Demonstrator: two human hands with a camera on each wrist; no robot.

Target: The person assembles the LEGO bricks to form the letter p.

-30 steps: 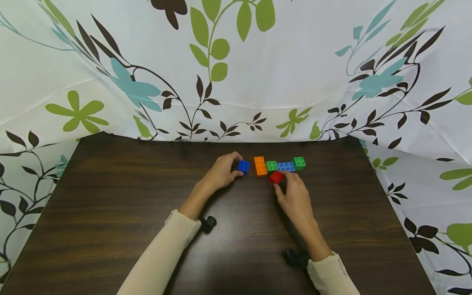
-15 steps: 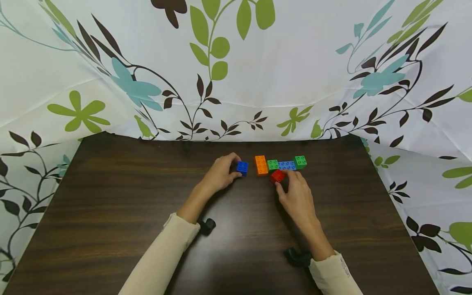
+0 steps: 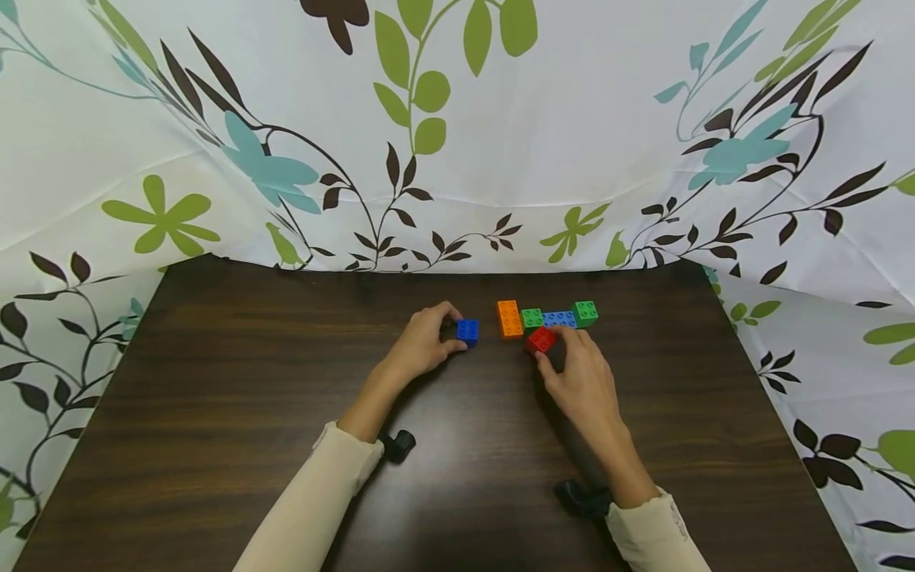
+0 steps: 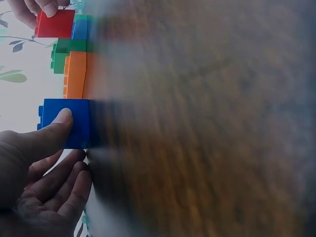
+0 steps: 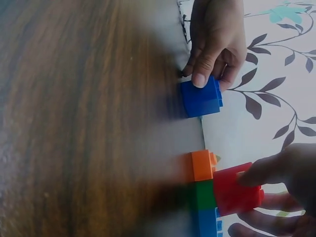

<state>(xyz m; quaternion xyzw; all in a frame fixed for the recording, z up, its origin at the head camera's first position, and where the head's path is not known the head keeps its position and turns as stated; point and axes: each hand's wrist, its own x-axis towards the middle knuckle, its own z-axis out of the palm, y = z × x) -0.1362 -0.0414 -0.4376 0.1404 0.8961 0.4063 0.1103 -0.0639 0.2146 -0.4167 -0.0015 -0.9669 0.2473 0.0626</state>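
Between thumb and fingers, the left hand [image 3: 423,342] pinches a dark blue toy building block [image 3: 467,333], studs up, on the table. In the left wrist view its thumb presses the near side of that blue block [image 4: 74,126]. A red block [image 3: 541,340] is in the grip of the right hand [image 3: 582,381], tilted and raised above the level of the row behind it in the right wrist view. That row runs left to right: an orange block [image 3: 510,319], a green block [image 3: 532,318], a light blue block [image 3: 560,319] and another green block [image 3: 585,313].
The dark wooden table [image 3: 250,413] reaches back to a white leaf-print cloth [image 3: 486,143], which hangs behind and at both sides. Black wrist cameras sit on the left wrist [image 3: 399,446] and the right wrist [image 3: 582,499].
The left hand has drawn the dark blue block slightly left and nearer the person, widening its gap to the orange block. The right hand keeps the red block almost in place. The head view shifts slightly.
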